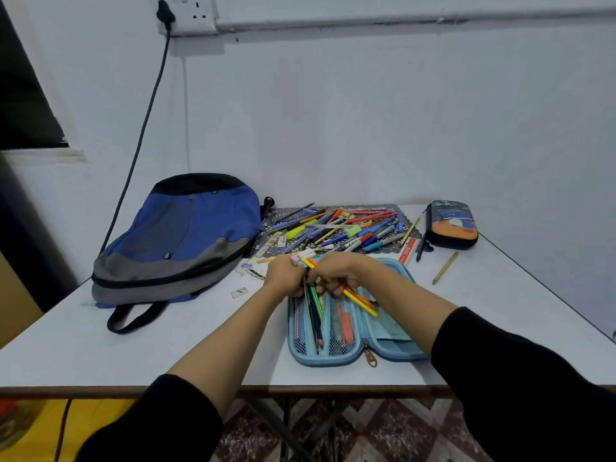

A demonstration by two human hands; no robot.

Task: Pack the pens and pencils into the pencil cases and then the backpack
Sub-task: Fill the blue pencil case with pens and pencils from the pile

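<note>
An open light-blue pencil case point(396, 348) lies flat near the table's front edge, with mesh pockets holding a few pens. My left hand point(283, 275) and my right hand point(336, 273) meet over its far end, both gripping a bundle of coloured pencils point(361, 300) that slants down into the case. A loose heap of pens, pencils and markers point(343, 228) lies behind on a dark mat. A closed dark pencil case point(451, 225) stands at the back right. The blue and grey backpack point(180, 238) lies zipped at the left.
A single yellow pencil point(445, 268) lies apart on the white table point(100, 345) at the right, next to a red ruler point(408, 251). Small erasers and stickers sit between backpack and heap. A black cable hangs from the wall socket behind the backpack.
</note>
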